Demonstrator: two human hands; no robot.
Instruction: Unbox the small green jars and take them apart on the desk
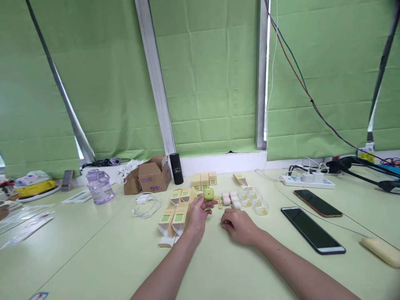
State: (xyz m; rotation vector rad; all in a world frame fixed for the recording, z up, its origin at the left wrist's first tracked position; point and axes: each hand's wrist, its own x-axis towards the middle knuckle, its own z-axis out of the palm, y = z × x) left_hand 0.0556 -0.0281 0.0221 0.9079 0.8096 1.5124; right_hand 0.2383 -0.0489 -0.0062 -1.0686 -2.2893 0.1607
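Pinching a glossy green case, the left hand could drop it if grip loosens; the right hand curls, contents hidden.

One left hand, one right hand, one green case. Four open-ended cartons, three upright cartons, one single carton lying apart. Two phones, one power strip, one black bottle, one purple jug. The clear cups overlap too much to count.
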